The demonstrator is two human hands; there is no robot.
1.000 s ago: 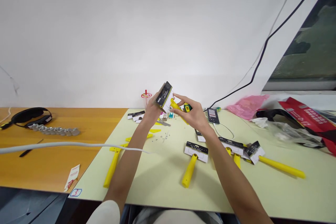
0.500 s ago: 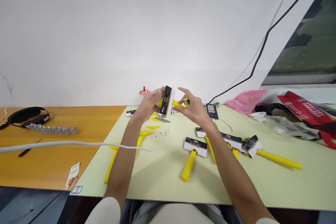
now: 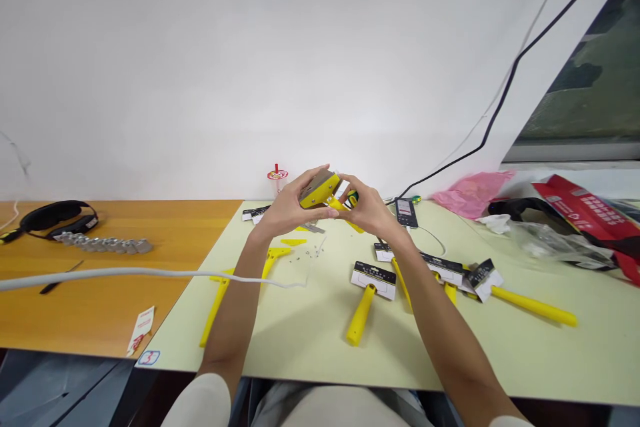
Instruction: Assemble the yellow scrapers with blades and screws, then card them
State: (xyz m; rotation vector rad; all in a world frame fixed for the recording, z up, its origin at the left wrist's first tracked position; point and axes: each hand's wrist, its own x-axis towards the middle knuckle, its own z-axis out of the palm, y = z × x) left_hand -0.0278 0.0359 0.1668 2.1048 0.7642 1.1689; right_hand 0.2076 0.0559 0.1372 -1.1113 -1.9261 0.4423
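Note:
Raised above the table, a yellow scraper (image 3: pixel 321 191) shows its broad head with a grey-brown blade. My left hand (image 3: pixel 287 213) is closed around the head's left side, its thumb stretched under it. My right hand (image 3: pixel 369 208) grips the right end, near the neck. The handle points down to the right, partly covered by my fingers. Below lie yellow plastic pieces (image 3: pixel 294 241), small screws and a loose blade (image 3: pixel 314 227). Another yellow scraper (image 3: pixel 274 259) lies by my left forearm, with one more yellow handle (image 3: pixel 214 310) partly behind that arm.
A carded scraper (image 3: pixel 361 315) lies between my forearms, and another (image 3: pixel 535 305) lies right among several. Behind them are a phone-like device (image 3: pixel 406 212), a pink bag (image 3: pixel 473 193) and a red package (image 3: pixel 583 213). A white cable (image 3: pixel 150 273) crosses the left foreground; headphones (image 3: pixel 57 219) rest far left.
The scraper has been turned: its black-and-white card faced me before, and now the yellow head and blade do. My right hand has moved in closer to my left.

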